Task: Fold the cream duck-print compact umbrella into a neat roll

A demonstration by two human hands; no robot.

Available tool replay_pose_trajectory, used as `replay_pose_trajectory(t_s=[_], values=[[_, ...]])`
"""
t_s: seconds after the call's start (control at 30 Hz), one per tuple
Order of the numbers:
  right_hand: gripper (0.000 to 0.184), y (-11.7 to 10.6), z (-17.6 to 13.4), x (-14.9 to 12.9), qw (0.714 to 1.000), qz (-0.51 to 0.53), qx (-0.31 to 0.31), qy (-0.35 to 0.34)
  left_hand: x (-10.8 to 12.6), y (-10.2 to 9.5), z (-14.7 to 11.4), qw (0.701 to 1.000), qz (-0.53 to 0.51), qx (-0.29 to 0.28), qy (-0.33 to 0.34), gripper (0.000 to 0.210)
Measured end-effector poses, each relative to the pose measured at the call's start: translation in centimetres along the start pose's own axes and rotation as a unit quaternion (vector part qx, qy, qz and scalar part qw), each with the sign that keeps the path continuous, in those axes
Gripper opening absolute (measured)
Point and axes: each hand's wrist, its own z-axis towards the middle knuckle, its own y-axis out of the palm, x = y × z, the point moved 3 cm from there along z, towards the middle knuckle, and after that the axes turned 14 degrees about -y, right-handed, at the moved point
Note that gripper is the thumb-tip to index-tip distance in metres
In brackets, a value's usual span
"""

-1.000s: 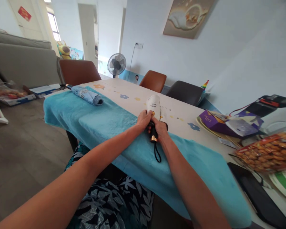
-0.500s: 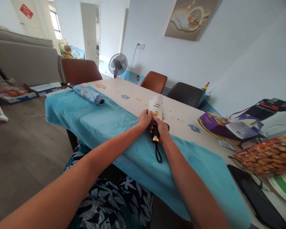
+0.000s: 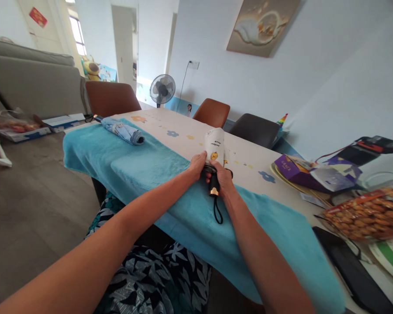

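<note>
Left hand (image 3: 196, 167) slid slightly toward 9 o'clock, baring more chick print (image 3: 214, 155). White umbrella (image 3: 215, 140) at my 12 o'clock: right hand (image 3: 223, 176) wrapped round black handle (image 3: 214, 186), left touching umbrella's 9 o'clock side, grip hidden. Likely light, body soft, slippery; I'd trust stiff handle.

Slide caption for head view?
Right hand grips a furled white duck-print fabric umbrella at its black handle, left hand touching its side, plush turquoise cloth partly beneath.
</note>
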Motion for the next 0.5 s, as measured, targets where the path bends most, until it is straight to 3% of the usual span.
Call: replay_pose_trajectory(t_s=[0.17,0.5], values=[[0.019,-0.08,0.18,0.19,1.0,0.021,0.0,-0.009,-0.09,0.29,0.62,0.997,-0.028,-0.056,-0.037,0.036],[0.023,0.15,0.04,-0.2,0.999,0.024,-0.01,-0.029,-0.27,0.46,0.87,0.996,-0.032,-0.079,-0.04,0.044]])
